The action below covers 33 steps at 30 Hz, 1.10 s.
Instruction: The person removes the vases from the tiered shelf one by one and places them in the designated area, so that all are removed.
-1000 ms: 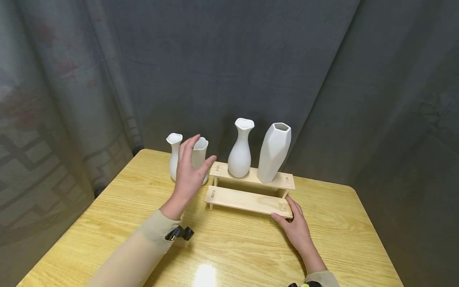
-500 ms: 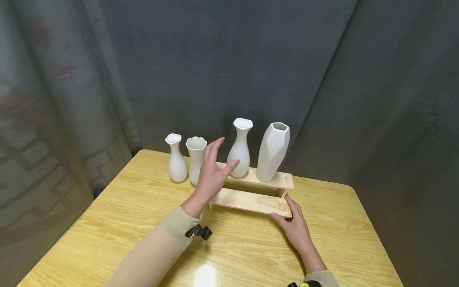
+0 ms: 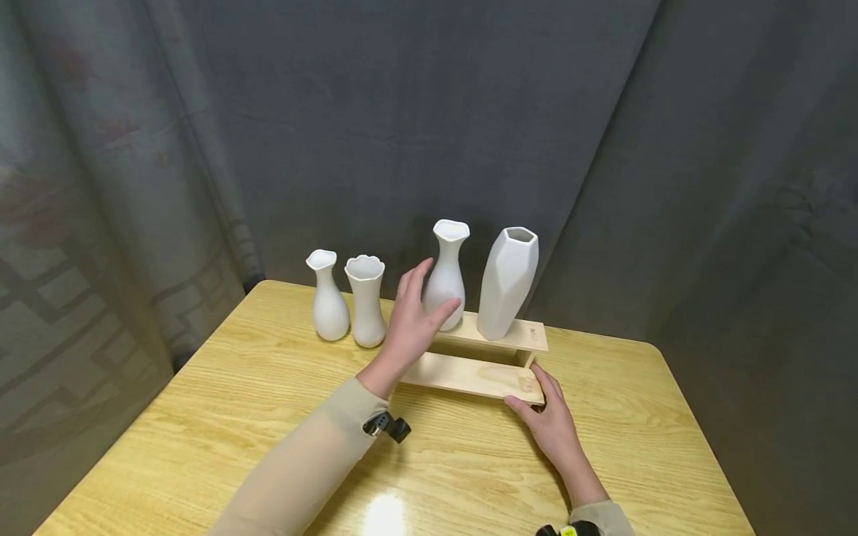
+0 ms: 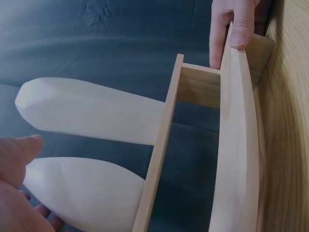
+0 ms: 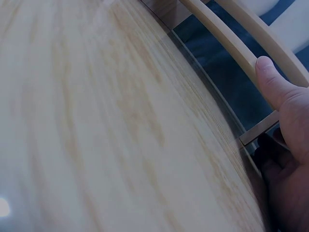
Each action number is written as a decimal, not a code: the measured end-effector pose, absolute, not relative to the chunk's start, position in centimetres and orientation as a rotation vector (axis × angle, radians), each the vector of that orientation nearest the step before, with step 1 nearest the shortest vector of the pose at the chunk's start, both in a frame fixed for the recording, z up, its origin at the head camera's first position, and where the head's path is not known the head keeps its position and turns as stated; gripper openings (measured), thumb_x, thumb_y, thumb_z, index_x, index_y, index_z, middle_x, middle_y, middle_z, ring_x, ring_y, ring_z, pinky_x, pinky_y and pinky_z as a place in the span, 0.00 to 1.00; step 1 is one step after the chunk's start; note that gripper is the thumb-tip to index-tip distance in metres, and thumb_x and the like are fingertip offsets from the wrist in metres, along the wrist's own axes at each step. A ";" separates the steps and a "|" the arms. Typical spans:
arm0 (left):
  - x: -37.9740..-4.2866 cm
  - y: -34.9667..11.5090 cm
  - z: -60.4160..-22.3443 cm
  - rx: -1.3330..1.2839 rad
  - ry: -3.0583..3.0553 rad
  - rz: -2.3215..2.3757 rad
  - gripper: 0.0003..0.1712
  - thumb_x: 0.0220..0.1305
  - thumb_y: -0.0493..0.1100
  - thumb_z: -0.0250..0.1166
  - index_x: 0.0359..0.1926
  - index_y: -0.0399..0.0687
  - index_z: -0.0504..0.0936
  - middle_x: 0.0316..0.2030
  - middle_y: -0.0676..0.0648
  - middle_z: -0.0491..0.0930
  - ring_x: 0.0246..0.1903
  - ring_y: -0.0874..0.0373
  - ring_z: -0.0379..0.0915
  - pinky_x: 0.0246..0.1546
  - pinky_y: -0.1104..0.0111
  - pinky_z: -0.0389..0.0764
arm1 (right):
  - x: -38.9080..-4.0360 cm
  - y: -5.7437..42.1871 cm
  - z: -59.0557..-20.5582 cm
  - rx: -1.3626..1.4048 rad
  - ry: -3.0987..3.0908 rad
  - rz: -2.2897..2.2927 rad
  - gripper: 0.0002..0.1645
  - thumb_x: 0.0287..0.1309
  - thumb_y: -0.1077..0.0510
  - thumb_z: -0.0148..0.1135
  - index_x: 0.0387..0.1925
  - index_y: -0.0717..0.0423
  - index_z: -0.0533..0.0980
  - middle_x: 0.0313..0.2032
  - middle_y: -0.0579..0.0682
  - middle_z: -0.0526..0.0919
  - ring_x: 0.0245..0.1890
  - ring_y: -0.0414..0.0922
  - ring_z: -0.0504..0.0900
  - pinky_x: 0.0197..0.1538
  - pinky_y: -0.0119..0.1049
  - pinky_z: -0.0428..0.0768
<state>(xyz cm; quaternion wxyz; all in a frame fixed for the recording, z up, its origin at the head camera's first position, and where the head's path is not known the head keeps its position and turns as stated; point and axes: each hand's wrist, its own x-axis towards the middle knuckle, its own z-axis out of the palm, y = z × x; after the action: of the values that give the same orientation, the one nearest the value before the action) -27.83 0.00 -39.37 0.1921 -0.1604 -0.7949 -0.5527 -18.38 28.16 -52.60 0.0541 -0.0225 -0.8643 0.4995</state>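
Note:
A two-tier wooden stand (image 3: 479,377) stands on the table, with two white vases upright on its upper shelf. My left hand (image 3: 410,321) is at the round-bellied vase (image 3: 446,277), thumb and fingers spread to either side of it. In the left wrist view, the thumb is apart from that vase (image 4: 89,193) and some fingertips show past its far side. To the right stands a faceted vase (image 3: 507,286). My right hand (image 3: 555,426) grips the right end of the lower shelf, thumb at its front edge; in the right wrist view the other fingers are partly hidden in shadow.
Left of the stand, on the wooden table (image 3: 221,417), are a smaller bulbous white vase (image 3: 331,309) and a fluted white vase (image 3: 367,309) with a scalloped rim. A grey curtain (image 3: 415,112) hangs behind the table.
My left hand has moved right, from in front of the fluted vase to the round-bellied vase on the stand. The right hand keeps its grip on the lower shelf.

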 end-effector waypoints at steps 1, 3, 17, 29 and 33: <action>-27.9 0.1 -39.4 -0.444 -2.239 -1.552 0.49 0.70 0.47 0.80 0.84 0.48 0.66 0.78 0.38 0.66 0.74 0.39 0.68 0.73 0.44 0.72 | -18.4 28.2 -52.6 -0.068 -2.624 1.516 0.60 0.70 0.39 0.75 0.90 0.48 0.52 0.85 0.59 0.54 0.82 0.63 0.60 0.79 0.63 0.65; -28.1 0.3 -39.5 -0.428 -2.253 -1.555 0.49 0.70 0.48 0.80 0.84 0.48 0.66 0.77 0.37 0.67 0.72 0.38 0.70 0.71 0.43 0.74 | -18.4 28.1 -52.6 -0.064 -2.620 1.515 0.60 0.70 0.39 0.76 0.90 0.48 0.52 0.85 0.59 0.54 0.82 0.63 0.59 0.79 0.63 0.64; -28.9 1.1 -40.3 -0.333 -2.278 -1.523 0.43 0.71 0.45 0.79 0.81 0.47 0.69 0.74 0.36 0.71 0.68 0.37 0.74 0.68 0.40 0.76 | -18.4 28.2 -52.7 -0.055 -2.608 1.539 0.60 0.70 0.39 0.76 0.90 0.48 0.52 0.85 0.59 0.53 0.83 0.62 0.59 0.79 0.61 0.64; -29.1 1.1 -40.7 -0.352 -2.292 -1.491 0.42 0.73 0.46 0.77 0.81 0.47 0.68 0.73 0.37 0.71 0.67 0.37 0.75 0.68 0.41 0.76 | -18.4 28.2 -52.6 -0.055 -2.616 1.529 0.60 0.70 0.39 0.76 0.90 0.49 0.52 0.85 0.59 0.53 0.82 0.62 0.60 0.78 0.60 0.66; -29.1 1.0 -40.8 -0.351 -2.281 -1.492 0.42 0.73 0.46 0.77 0.80 0.47 0.69 0.73 0.37 0.71 0.66 0.37 0.75 0.68 0.41 0.77 | -18.3 28.2 -52.6 -0.054 -2.617 1.527 0.60 0.70 0.40 0.76 0.90 0.49 0.52 0.85 0.59 0.53 0.82 0.62 0.60 0.78 0.60 0.67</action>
<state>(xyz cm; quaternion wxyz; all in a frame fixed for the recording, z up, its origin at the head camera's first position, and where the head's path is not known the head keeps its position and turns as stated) -29.13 1.04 -40.76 0.1957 -0.1254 -0.8139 -0.5324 -18.32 28.16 -52.59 0.0556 -0.0177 -0.8623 0.5031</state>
